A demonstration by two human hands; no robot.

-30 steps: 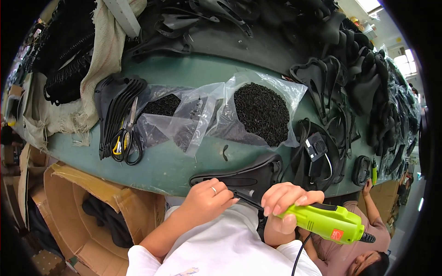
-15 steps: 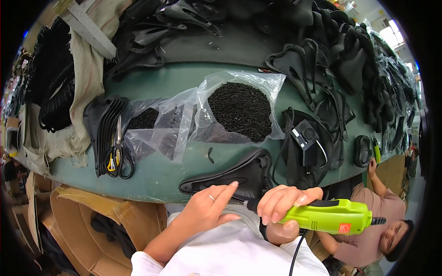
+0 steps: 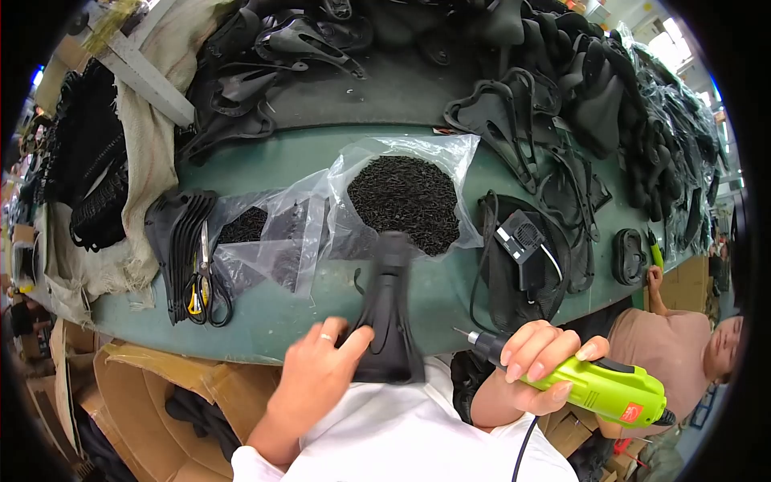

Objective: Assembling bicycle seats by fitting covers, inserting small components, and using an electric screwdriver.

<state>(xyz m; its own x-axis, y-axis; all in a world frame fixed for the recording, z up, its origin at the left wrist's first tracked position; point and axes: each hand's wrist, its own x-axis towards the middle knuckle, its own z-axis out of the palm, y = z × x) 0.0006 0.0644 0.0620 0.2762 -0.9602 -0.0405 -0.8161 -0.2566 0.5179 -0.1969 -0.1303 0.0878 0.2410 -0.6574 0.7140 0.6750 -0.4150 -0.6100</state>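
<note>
And here's the black, long-nosed, plastic-looking saddle (image 3: 391,321) over the green tabletop's (image 3: 265,325) near edge, nose pointing away, right of the nearer left hand (image 3: 317,363), whose blurred fingers' grip I can't tell, while the right hand (image 3: 546,359) clasps a lime-green, black-nosed power screwdriver (image 3: 601,387)

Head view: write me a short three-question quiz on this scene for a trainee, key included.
1. Short answer: Which hand holds the lime-green and black power driver?

2. True or false: The black-handled metal scissors lie to the right of the large heap of small black pieces.

3. Multiple choice: Which is nearest the left hand?
A. The scissors
B. The black saddle-shaped piece
C. The large heap

Key:
1. The right hand.
2. False; the scissors lie to the left of the heap.
3. B.
</note>
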